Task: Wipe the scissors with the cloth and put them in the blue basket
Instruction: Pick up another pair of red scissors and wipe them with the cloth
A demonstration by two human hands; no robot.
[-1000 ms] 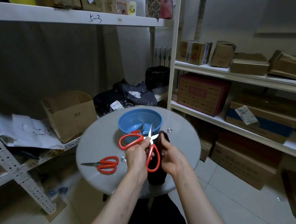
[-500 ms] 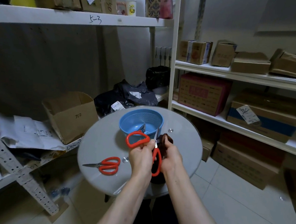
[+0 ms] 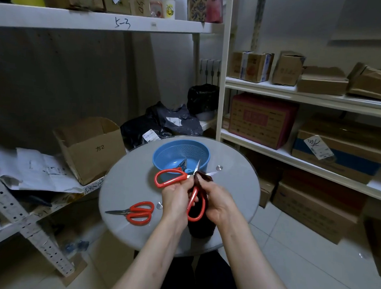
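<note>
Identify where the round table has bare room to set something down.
Bare: left of the blue basket, beyond the spare scissors; also the table's right rim. Crowded: near middle, with left hand, right hand, held scissors, cloth.

— How many scissors are shown?
— Three pairs are counted: held scissors (image 3: 192, 197) at centre, loose scissors (image 3: 136, 212) lower left of them, basket scissors (image 3: 183, 163) just above.
— And otherwise?
— One blue basket (image 3: 162, 151), one dark cloth (image 3: 201, 230) and one round table (image 3: 127, 180) are seen; two hands, left hand (image 3: 175, 194) and right hand (image 3: 218, 199).

Both bare forearms reach forward, close together; the left hand (image 3: 174, 197) grips the red-handled scissors (image 3: 168, 177), the right hand (image 3: 217, 200) pinches the dark cloth (image 3: 201, 230).
</note>
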